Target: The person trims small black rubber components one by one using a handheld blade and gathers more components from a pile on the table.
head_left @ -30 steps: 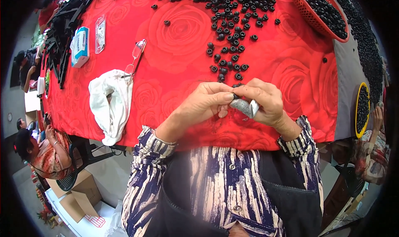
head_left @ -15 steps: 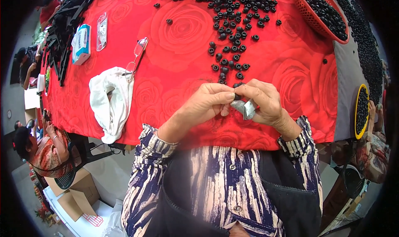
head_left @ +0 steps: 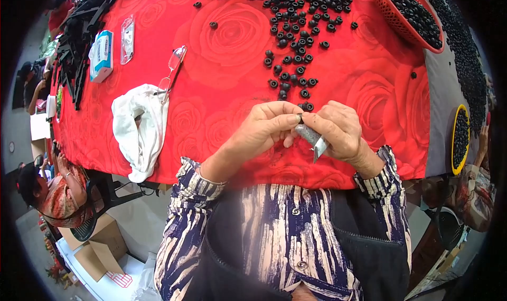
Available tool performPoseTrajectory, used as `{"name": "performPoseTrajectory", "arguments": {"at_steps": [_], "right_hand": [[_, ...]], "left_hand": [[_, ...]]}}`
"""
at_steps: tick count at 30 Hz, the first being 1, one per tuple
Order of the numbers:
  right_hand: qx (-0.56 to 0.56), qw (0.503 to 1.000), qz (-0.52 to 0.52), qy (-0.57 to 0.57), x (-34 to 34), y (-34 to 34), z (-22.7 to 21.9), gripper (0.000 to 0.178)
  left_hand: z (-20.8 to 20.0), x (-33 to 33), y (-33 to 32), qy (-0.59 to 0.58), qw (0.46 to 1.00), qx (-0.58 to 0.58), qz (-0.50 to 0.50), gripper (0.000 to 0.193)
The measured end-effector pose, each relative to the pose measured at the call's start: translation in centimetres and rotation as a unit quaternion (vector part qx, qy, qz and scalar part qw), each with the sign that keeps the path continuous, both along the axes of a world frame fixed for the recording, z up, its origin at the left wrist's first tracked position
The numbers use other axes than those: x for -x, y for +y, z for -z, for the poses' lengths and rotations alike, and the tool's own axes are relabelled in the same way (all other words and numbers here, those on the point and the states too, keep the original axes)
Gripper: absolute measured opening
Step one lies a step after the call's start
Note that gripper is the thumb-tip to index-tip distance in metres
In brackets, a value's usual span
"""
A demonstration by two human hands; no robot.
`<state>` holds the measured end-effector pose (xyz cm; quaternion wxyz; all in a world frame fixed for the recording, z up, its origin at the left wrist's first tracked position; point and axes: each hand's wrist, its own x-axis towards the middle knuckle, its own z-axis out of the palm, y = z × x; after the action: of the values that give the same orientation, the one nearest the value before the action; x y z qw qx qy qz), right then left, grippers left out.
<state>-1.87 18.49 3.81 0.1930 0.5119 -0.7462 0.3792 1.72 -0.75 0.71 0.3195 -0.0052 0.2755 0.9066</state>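
Close to the table's near edge, my left hand (head_left: 262, 125) pinches a small round black piece (head_left: 300, 118) between thumb and fingertips. My right hand (head_left: 340, 131) meets it there and grips a short tool wrapped in grey, shiny material (head_left: 306, 134), whose flat pale end points down toward me. Its working tip is hidden by the fingers. Most of the black piece is covered too. Just beyond my fingertips lie several loose black ring-like pieces (head_left: 304, 94), each with a hole, trailing back to a large pile (head_left: 296, 0).
A red basket (head_left: 393, 24) of black pieces stands far right, and a yellow-rimmed tray (head_left: 455, 158) is at the right edge. To the left are a white cloth (head_left: 127, 134), eyeglasses (head_left: 174, 63), a clear case (head_left: 127, 39), a tissue pack (head_left: 101, 58) and black strips (head_left: 79, 53). People sit at both sides.
My right hand has shifted slightly right and turned, so the wrapped tool's pale end now tips further down. The left hand stays nearly in place, still pinching.
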Motion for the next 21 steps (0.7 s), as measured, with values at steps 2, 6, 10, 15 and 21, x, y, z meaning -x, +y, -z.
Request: {"name": "performPoseTrajectory", "arguments": {"at_steps": [2,6,10,15,21], "right_hand": [[0.001,0.999,-0.002,-0.044,0.1,0.1,0.1,0.035],[0.017,0.964,-0.005,-0.265,0.1,-0.1,-0.1,0.036],[0.006,0.919,-0.043,-0.392,0.5,0.7,-1.0,0.034],[0.025,0.934,0.004,-0.357,0.5,0.3,-0.3,0.031],[0.014,0.948,0.025,-0.317,0.7,0.2,-0.4,0.029]], "left_hand": [[-0.2,0.0,0.0,0.006,1.000,0.013,-0.026,0.018],[-0.2,0.2,-0.1,0.061,0.995,0.030,-0.070,0.018],[-1.0,-0.3,0.0,0.077,0.991,0.063,-0.090,0.018],[-1.1,-0.2,0.0,0.070,0.992,0.065,-0.084,0.019],[-1.2,-0.2,-0.1,0.068,0.991,0.075,-0.089,0.020]]}}
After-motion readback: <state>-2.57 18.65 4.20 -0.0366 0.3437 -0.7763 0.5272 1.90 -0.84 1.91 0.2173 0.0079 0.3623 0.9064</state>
